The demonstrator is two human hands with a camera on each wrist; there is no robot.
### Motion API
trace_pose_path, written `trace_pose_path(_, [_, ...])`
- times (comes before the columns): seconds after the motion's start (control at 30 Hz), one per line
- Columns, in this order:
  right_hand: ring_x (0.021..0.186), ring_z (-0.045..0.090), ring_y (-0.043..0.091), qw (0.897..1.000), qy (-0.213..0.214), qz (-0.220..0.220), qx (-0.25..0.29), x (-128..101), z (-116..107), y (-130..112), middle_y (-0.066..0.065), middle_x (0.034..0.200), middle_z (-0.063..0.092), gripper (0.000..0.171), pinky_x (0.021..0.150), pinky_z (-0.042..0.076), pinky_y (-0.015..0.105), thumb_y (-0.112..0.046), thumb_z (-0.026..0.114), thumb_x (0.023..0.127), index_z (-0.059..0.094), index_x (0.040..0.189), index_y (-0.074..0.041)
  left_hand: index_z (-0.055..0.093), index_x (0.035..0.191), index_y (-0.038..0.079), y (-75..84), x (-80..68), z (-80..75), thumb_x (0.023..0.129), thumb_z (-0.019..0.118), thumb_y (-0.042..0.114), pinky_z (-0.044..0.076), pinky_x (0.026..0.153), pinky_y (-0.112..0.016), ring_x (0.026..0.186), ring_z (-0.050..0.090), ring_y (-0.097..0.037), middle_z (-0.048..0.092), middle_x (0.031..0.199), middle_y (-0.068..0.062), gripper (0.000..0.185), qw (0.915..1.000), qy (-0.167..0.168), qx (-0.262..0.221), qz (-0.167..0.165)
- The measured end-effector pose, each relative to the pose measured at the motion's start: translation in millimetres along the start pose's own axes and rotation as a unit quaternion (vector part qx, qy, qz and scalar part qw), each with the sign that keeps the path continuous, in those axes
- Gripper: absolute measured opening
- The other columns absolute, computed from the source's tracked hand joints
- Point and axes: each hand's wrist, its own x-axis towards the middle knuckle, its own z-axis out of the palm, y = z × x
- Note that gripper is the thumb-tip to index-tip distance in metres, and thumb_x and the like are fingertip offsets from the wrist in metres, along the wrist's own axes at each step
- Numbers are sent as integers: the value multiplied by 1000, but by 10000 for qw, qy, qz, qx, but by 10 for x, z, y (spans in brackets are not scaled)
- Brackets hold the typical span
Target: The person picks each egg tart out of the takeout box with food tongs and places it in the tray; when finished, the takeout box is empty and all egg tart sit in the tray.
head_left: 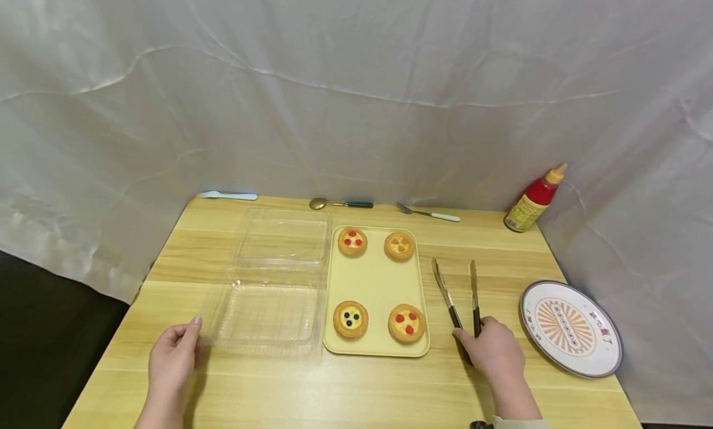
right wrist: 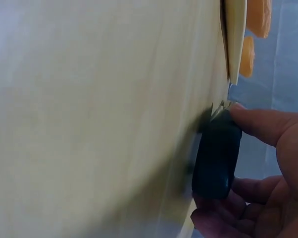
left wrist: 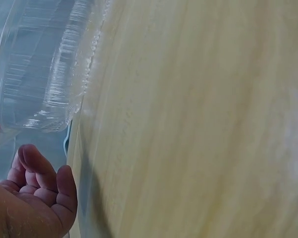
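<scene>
At the left, my left hand is at the near-left corner of an open clear plastic container. Its thumb lies against the rim, with the other fingers curled just below in the left wrist view; the contact is partly hidden. On the right, my right hand grips black-handled metal tongs between thumb and fingers, their arms spread apart and pointing away from me. The dark handle end shows in the right wrist view. Between the hands, a yellow tray carries several tarts, including a blueberry-topped tart.
Right of the tongs lies a white patterned plate. A red sauce bottle stands at the back right. Along the back edge lie a pale blue fork, a spoon and a white-handled fork. Grey curtains surround the table.
</scene>
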Motion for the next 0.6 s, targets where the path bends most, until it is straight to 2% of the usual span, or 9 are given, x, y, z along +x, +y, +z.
trace_pose_path(0.17, [95,68,54,9999,-67,57,-74,16,-12,-7,40,115,66,89,71,58,59,-62,71,94,57,128,19,58,117,0,2,-5,-9,108,59,44,51,61,-25,69,57,-10,61,80,3,45,10000,10,-53,83])
trace_pose_path(0.37, [91,69,53,10000,-76,-41,-38,14,-16,-16,39,108,67,86,70,58,58,-60,72,94,59,122,21,58,117,1,12,-3,-15,108,60,43,49,62,-26,69,57,-12,61,80,2,43,9999,9,-53,92])
trace_pose_path(0.5, [91,69,53,9999,-79,-113,-31,12,-27,-26,39,107,67,85,70,57,58,-58,74,94,58,122,21,58,122,1,26,1,-28,108,59,44,47,63,-25,71,55,-12,59,81,3,45,9998,86,54,161])
trace_pose_path(0.6, [101,66,57,9999,-32,-144,-26,0,-44,-36,43,115,63,91,77,57,62,-59,72,95,53,130,23,58,125,0,61,18,-45,108,58,43,48,63,-22,73,55,-10,58,86,2,46,9991,249,145,315])
